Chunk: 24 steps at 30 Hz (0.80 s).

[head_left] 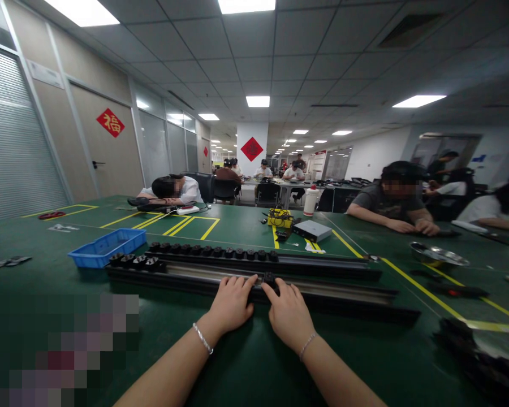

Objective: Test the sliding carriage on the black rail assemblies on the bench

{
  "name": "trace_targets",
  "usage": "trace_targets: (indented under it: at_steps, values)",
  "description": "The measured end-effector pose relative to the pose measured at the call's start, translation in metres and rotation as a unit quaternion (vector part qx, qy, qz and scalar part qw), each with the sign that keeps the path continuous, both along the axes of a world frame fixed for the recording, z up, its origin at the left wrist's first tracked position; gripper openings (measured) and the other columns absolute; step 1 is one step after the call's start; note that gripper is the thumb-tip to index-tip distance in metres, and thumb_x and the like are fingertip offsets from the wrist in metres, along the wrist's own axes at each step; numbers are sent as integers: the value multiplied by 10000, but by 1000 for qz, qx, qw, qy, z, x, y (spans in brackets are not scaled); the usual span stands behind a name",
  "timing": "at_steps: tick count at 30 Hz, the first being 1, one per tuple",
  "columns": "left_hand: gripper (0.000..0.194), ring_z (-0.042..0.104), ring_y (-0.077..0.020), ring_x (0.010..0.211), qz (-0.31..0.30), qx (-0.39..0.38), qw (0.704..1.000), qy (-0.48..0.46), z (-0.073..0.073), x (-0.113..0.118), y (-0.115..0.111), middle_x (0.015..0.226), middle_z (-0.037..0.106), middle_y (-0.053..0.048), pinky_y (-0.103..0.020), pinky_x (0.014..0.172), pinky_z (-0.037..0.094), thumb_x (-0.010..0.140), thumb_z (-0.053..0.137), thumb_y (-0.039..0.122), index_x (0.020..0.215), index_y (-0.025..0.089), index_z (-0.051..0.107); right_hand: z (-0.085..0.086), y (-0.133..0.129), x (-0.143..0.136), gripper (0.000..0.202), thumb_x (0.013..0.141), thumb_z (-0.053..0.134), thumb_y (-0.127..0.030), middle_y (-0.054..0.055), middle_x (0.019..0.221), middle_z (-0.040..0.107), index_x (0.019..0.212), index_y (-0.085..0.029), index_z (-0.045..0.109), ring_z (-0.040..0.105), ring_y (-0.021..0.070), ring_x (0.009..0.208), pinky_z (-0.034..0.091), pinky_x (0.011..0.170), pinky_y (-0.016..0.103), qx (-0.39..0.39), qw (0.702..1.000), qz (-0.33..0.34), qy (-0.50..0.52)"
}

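Observation:
Two long black rails lie across the green table; the near rail point(343, 292) runs under both hands. A small black block point(268, 278) sits in its channel between my hands. My left hand point(233, 302) rests on the near rail with fingers spread, its index fingertip just left of the block. My right hand point(289, 311) lies on the rail to the right, fingers apart, one fingertip at the block's right side. Several black blocks point(133, 261) stand at the near rail's left end. The far rail point(322, 263) carries a row of similar blocks point(218, 252).
A blue tray point(110, 247) stands behind the rails' left end. Farther back are a yellow item with cables point(280, 217), a grey box point(312, 230) and a white bottle point(310, 200). A metal bowl point(439, 255) and dark parts point(479, 356) lie right. People sit around the table.

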State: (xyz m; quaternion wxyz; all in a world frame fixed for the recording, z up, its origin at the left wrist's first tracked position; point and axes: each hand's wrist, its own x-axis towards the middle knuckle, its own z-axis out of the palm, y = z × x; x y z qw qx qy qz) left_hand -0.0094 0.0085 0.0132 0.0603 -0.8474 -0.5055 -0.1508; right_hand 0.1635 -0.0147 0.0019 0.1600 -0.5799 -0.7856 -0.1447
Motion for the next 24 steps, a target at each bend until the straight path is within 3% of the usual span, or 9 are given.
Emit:
trace_targets:
  at_steps: [10,15,24]
  values:
    - [580,453,-251,1102,6,-18,1000,9,6,1,-4,1178,548,-81,-404,958,277,774,497,314,1337,251,373,-2,-2,-1,550,765,505,-236,118,1329,438,1312,-283,460,407,244,1194,154,1048,413,-20,1000,-16,15]
    - [553,461,-248,1078,2,-7,1000,5,4,1,-3,1161,549,-70,-399,943,281,776,498,307,1316,266,389,0,-1,-1,593,742,532,-219,81,1306,449,1313,-352,445,417,241,1175,173,1038,408,-21,999,-23,20]
    - [487,466,-240,1057,6,-5,1000,-4,3,1,-2,1145,561,-56,-393,938,282,779,501,295,1262,265,442,5,-2,4,520,731,521,-185,88,1186,493,1232,-325,533,465,227,1062,217,1010,379,-19,998,-24,46]
